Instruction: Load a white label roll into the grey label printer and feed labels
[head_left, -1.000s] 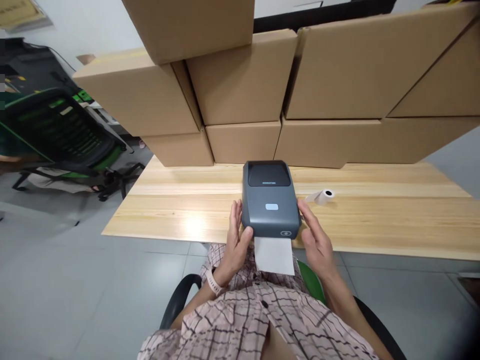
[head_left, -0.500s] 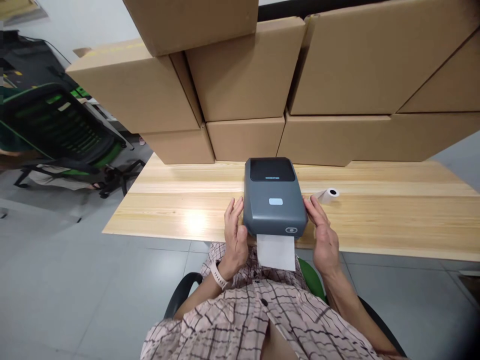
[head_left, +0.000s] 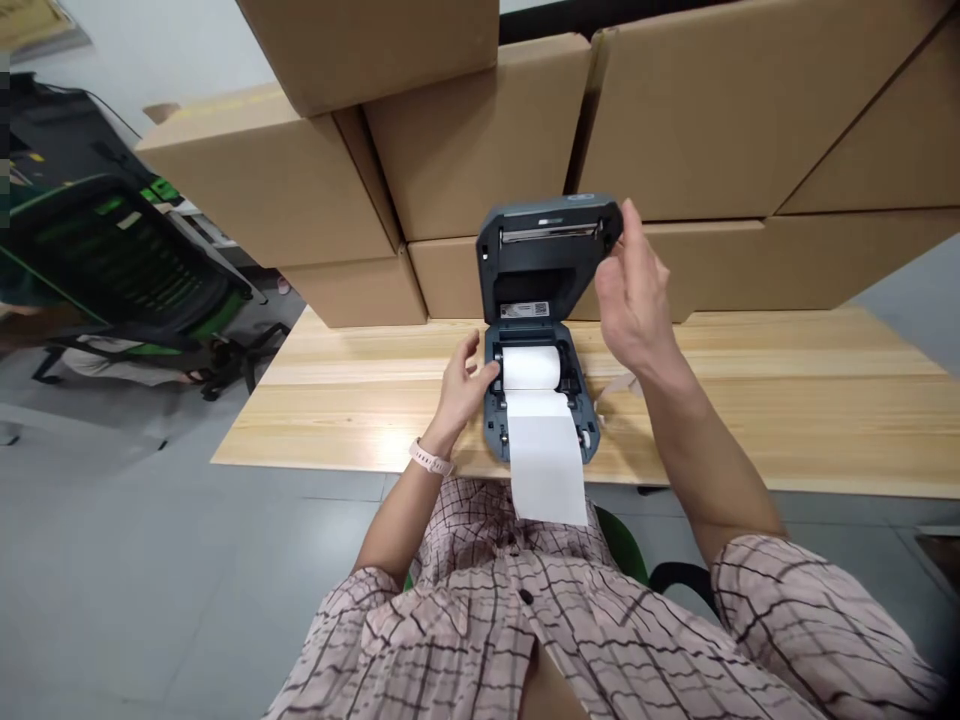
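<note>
A dark grey label printer sits on the wooden table with its lid raised. Inside lies a white paper roll, and its paper strip runs forward over the printer's front and hangs past the table edge. At the lid's upper right corner, my right hand is closed, thumb on the near side and fingers behind. My left hand is beside the printer's left wall, fingers stretched apart, its thumb touching the rim. A strip of white paper shows right of the printer, partly behind my right wrist.
Stacked cardboard boxes form a wall along the back of the table. One box juts forward on top. A black and green office chair and a seated person's leg are at the left.
The printer's lid has swung up and back, baring the paper roll inside. My right hand has risen with the lid; my left has shifted slightly up along the printer's side.
</note>
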